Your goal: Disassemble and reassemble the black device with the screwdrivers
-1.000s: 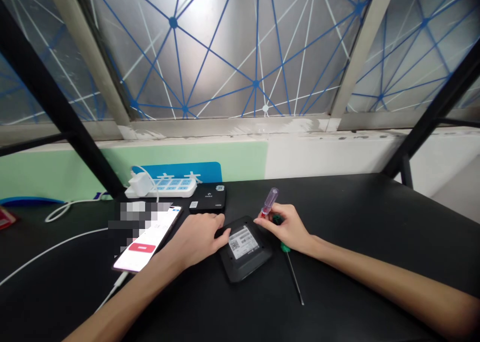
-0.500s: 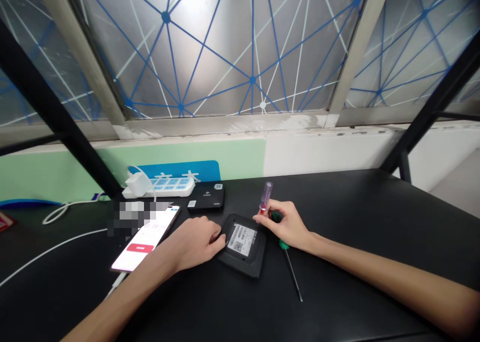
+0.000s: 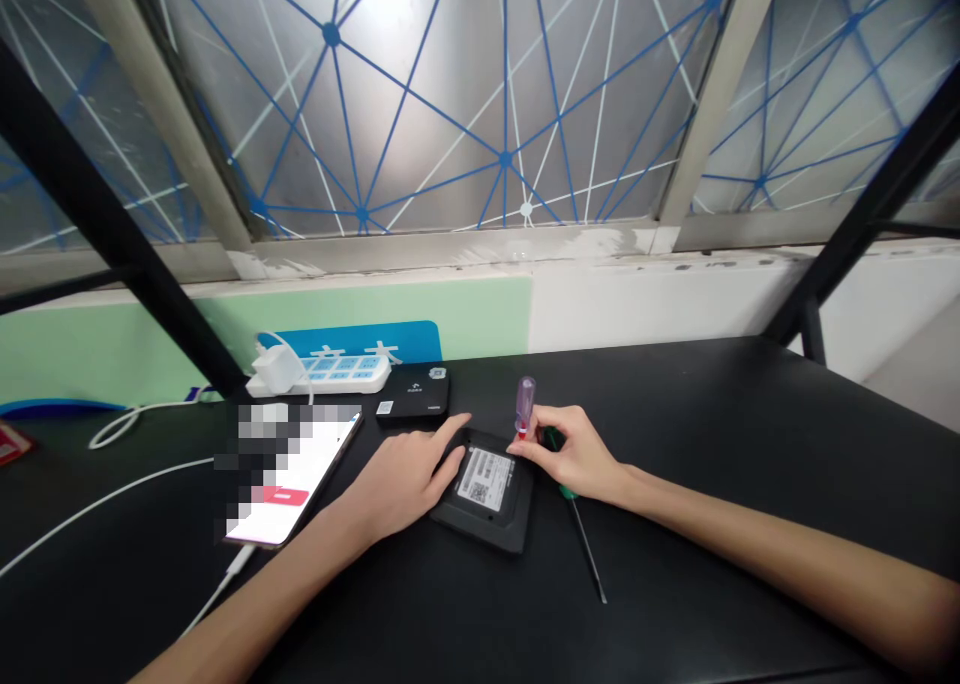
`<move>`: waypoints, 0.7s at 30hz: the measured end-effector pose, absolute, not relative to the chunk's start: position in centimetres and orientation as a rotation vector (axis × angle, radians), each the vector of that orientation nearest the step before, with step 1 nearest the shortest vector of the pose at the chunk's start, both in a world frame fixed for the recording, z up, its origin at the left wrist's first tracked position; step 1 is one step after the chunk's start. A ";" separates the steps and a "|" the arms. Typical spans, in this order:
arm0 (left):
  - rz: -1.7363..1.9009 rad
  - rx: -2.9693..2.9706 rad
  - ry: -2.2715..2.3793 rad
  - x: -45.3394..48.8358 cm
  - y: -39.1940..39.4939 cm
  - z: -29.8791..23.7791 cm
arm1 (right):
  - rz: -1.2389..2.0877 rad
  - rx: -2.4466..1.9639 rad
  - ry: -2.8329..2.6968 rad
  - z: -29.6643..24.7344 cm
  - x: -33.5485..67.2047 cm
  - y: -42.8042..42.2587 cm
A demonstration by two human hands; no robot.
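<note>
A flat black box (image 3: 510, 529) with a white printed label lies on the table, label side up. Across its left edge rests my left hand (image 3: 405, 479), with the index finger stretched out and the thumb apart from it. My right hand (image 3: 576, 452) pinches a screwdriver with a clear purple handle (image 3: 526, 402), held nearly upright over the box's far right corner. The screwdriver's tip is too small to make out. Under my right hand lies a second screwdriver with a green handle and a metal shaft (image 3: 589, 554), its handle partly hidden by my fingers.
Left of my left hand lies a lit phone (image 3: 300, 489) on a white cable. Behind it stand a white power strip (image 3: 349, 372) with a plugged-in charger (image 3: 276, 367) and another black box (image 3: 412, 394). Black slanted frame bars (image 3: 821, 254) rise at both sides.
My left hand has shifted slightly right and forward onto the box, and its index finger has stretched out. The purple screwdriver has tilted a little to the left and lower.
</note>
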State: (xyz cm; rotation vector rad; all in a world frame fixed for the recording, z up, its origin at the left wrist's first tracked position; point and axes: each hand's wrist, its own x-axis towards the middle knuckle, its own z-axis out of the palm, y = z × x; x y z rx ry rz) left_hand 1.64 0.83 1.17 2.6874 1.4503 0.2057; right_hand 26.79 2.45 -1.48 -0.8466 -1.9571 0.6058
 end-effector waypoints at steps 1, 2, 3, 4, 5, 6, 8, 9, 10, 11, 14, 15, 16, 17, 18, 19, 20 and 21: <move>0.202 2.694 1.430 1.6 0.8 1.2 | 0.612 -0.846 -1.960 -1.4 26.8 2.5; 0.201 2.697 1.413 1.6 0.8 1.3 | 0.615 -0.842 -1.962 -1.4 26.8 2.5; 0.202 2.696 1.403 1.6 0.8 1.5 | 0.616 -0.838 -1.964 -1.4 26.9 2.5; 0.206 2.691 1.403 1.6 0.7 1.6 | 0.617 -0.837 -1.968 -1.3 26.9 2.5; 0.211 2.685 1.411 1.6 0.7 1.7 | 0.616 -0.835 -1.968 -1.3 26.9 2.5; 0.216 2.681 1.423 1.7 0.6 1.8 | 0.616 -0.833 -1.970 -1.3 26.9 2.5; 0.221 2.677 1.441 1.9 0.5 2.0 | 0.623 -0.831 -1.973 -1.4 26.8 2.5; 0.222 2.677 1.446 1.9 0.5 2.0 | 0.631 -0.830 -1.973 -1.4 26.8 2.5; 0.220 2.675 1.449 2.0 0.4 2.1 | 0.639 -0.829 -1.972 -1.4 26.8 2.5; 0.218 2.673 1.450 2.0 0.4 2.0 | 0.643 -0.832 -1.972 -1.4 26.8 2.5; 0.212 2.671 1.443 2.0 0.3 1.9 | 0.615 -0.840 -1.986 -1.3 26.8 2.6; 0.207 2.670 1.440 2.0 0.3 1.9 | 0.596 -0.841 -1.991 -1.3 26.8 2.6; 0.203 2.669 1.439 1.9 0.4 1.8 | 0.582 -0.838 -1.994 -1.3 26.8 2.5; 0.197 2.667 1.442 1.9 0.4 1.8 | 0.575 -0.830 -1.994 -1.3 26.8 2.5; 0.187 2.662 1.446 1.9 0.4 1.9 | 0.576 -0.819 -1.994 -1.2 26.8 2.5; 0.175 2.654 1.452 1.9 0.3 1.9 | 0.581 -0.807 -1.995 -1.2 26.8 2.5; 0.162 2.642 1.458 1.9 0.3 2.0 | 0.586 -0.798 -1.998 -1.1 26.7 2.5; 0.151 2.631 1.465 1.9 0.3 2.0 | 0.586 -0.791 -2.001 -1.1 26.7 2.4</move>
